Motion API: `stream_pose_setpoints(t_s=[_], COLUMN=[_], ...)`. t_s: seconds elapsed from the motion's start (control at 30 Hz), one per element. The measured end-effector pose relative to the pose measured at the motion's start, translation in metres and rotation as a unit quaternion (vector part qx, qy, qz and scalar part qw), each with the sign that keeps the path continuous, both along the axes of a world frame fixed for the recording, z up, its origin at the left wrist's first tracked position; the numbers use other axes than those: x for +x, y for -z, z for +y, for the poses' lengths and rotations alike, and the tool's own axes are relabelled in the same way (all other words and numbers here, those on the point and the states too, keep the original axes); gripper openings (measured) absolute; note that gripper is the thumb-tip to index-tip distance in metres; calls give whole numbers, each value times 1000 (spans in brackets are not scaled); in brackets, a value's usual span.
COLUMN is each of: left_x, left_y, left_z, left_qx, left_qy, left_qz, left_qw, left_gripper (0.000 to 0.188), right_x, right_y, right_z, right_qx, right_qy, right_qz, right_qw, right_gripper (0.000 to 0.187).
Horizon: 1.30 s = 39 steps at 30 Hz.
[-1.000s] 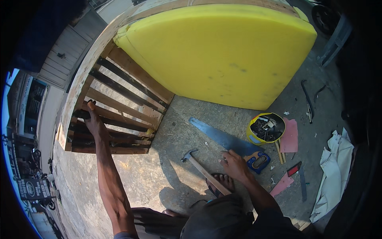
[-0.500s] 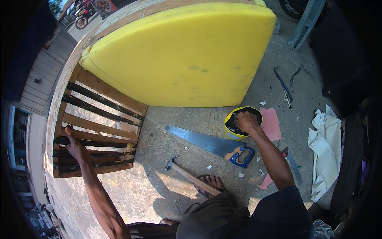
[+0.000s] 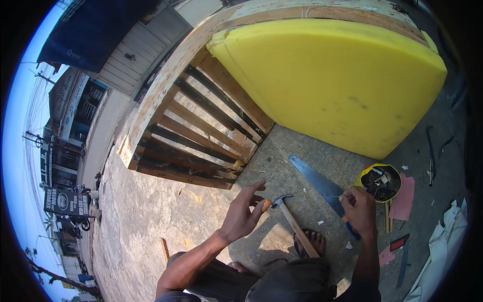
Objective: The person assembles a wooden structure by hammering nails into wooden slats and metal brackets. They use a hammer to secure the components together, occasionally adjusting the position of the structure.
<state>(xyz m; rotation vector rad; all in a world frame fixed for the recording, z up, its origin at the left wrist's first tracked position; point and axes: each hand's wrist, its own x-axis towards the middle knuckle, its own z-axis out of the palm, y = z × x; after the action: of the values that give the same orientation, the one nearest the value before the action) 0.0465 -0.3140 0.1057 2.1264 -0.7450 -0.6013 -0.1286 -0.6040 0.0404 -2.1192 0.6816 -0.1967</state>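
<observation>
My right hand (image 3: 359, 209) is closed in a pinch on a thin, pale, nail-like piece above the handsaw (image 3: 318, 179), hiding part of the saw's handle. My left hand (image 3: 245, 211) is raised over the concrete, its fingers apart, near the head of a claw hammer (image 3: 293, 221). The hammer's wooden handle reaches back across my sandalled foot (image 3: 314, 240). Just beyond my right hand stands a yellow-rimmed tub (image 3: 363, 174) with dark bits inside. A slatted wooden frame (image 3: 201, 178) carries a large yellow foam panel (image 3: 327, 85) on its right part.
Pink sheet pieces (image 3: 402, 199) lie beside the tub, with a blade-like strip (image 3: 403, 267) nearer me. A crumpled white sheet (image 3: 443, 246) is at the right edge. A dark curved bar (image 3: 430, 151) lies at far right, and a wood stick (image 3: 164, 249) at near left.
My right hand has come out of the tub with a thin piece pinched in it. My left hand has left the frame's slats and moved toward the hammer. The view has swung left.
</observation>
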Motion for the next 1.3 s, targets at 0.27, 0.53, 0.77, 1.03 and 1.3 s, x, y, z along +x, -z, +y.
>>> stream_pose_setpoints(t_s=[0.27,0.53,0.77,1.03,1.3], left_x=[-22,110,278,274,268], left_y=[-10,-97,-158,-155,-159], left_z=[-20,41,94,101,94], left_qx=[89,-130,-185,-259,-230], left_qy=[211,-126,-318,-278,-264], left_qz=[-47,-204,-181,-92,-91], left_qw=[972,962,912,920,932], left_gripper=[36,12,22,26,20], right_x=[45,10,9,119,252], right_y=[-35,103,141,-53,-235], right_z=[88,129,133,87,109], right_qx=[153,-27,160,45,-228], right_qy=[-168,-227,-182,-238,-338], right_qz=[-143,292,329,-53,-222], right_qw=[963,929,913,969,886], right_gripper=[14,64,62,48,57])
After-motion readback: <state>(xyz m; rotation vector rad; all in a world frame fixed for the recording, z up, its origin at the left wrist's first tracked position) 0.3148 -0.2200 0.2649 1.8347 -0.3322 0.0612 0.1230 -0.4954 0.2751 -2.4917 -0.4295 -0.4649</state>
